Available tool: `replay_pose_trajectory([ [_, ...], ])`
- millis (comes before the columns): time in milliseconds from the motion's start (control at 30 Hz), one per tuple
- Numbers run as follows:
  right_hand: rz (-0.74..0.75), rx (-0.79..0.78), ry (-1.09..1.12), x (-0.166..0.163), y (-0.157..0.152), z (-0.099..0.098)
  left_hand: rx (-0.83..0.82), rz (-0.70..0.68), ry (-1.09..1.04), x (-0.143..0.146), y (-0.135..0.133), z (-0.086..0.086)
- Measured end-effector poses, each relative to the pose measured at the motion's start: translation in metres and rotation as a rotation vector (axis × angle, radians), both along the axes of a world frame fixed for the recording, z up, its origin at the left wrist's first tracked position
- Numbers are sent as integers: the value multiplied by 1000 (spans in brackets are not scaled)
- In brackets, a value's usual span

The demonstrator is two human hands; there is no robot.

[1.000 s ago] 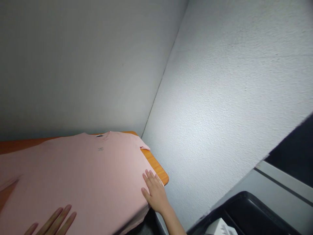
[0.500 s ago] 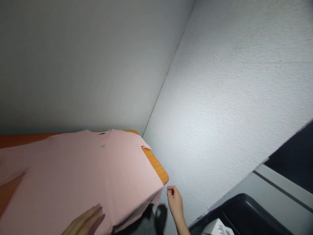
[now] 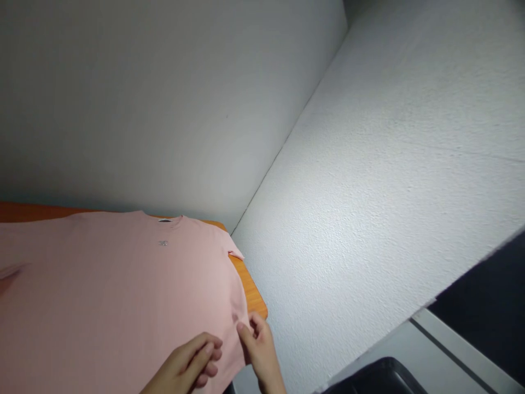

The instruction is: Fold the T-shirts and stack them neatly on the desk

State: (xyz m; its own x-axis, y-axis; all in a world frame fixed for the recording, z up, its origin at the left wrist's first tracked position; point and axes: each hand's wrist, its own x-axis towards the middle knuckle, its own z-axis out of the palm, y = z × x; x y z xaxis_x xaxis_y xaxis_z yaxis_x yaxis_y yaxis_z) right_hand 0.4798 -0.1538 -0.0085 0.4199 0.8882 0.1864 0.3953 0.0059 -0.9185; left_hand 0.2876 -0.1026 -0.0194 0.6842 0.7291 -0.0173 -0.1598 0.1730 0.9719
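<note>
A pink T-shirt lies spread flat, front up, on an orange table in the corner of two pale walls. My right hand is at the shirt's near right hem by the table's corner, thumb and fingers pinched on the fabric edge. My left hand rests on the shirt just to the left of it, fingers curled down onto the cloth. The two hands are almost touching.
Grey walls meet just behind the table's far right corner. A black bin or tray sits at the bottom right, below a dark panel with a pale ledge.
My right hand, which hung off the table's corner half a second ago, has come back onto the shirt's hem and pinched it. My left hand slid right to meet it. The camera tilted left.
</note>
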Motion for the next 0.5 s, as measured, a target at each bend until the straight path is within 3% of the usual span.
replay_pose_trajectory([
  [67,127,12,-46,-28,15,19,-179,33,-40,8,11,-3],
  [167,348,30,-138,-56,37,36,-288,49,-43,7,30,-14],
  [267,613,-12,-71,-58,59,37,-314,111,-18,-3,49,-24],
  [333,745,-137,71,-45,81,32,-372,191,43,-8,55,-28],
  [400,607,-318,231,-25,110,24,-398,260,105,-10,55,-28],
  [500,87,-491,324,15,161,15,-361,289,75,-10,47,-25],
])
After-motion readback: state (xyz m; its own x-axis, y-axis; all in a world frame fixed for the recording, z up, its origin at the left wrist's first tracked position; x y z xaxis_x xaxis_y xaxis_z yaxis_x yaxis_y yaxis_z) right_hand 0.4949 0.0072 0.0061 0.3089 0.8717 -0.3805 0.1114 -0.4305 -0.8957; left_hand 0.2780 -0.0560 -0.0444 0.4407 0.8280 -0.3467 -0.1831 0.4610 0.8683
